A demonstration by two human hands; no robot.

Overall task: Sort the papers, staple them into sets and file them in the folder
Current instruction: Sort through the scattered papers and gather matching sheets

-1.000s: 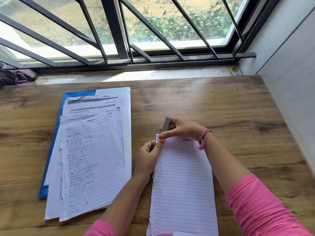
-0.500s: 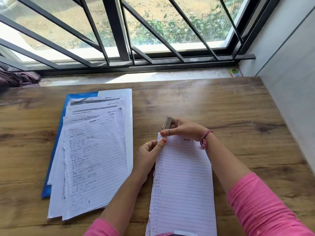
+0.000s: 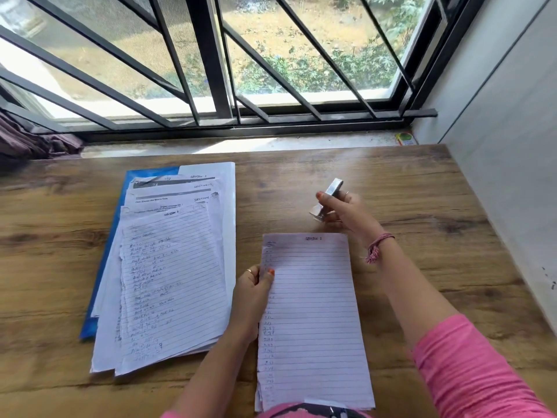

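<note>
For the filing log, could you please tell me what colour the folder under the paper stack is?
Blue folder, clearest in the head view.

Hands: two. Left hand [image 3: 252, 292], lower centre of the frame; right hand [image 3: 346, 211], centre right.
Staplers: one, a metal stapler [image 3: 327, 200], centre right.
Folders: one, a blue folder [image 3: 116, 233], left of centre, mostly covered.
Paper groups: two. One lined set [image 3: 313, 321], lower centre, headed "Section 1"; one fanned pile of papers [image 3: 168, 273], left of centre. Sheets in either cannot be counted exactly; at least four headed edges show at the pile's top.
Tables: one wooden table [image 3: 422, 191].
Finger rings: two, one on each hand.
Wrist threads: one, a pink wrist thread [image 3: 378, 245], centre right.
Small green and yellow item [image 3: 405, 138] on the sill: one, upper right.
</note>
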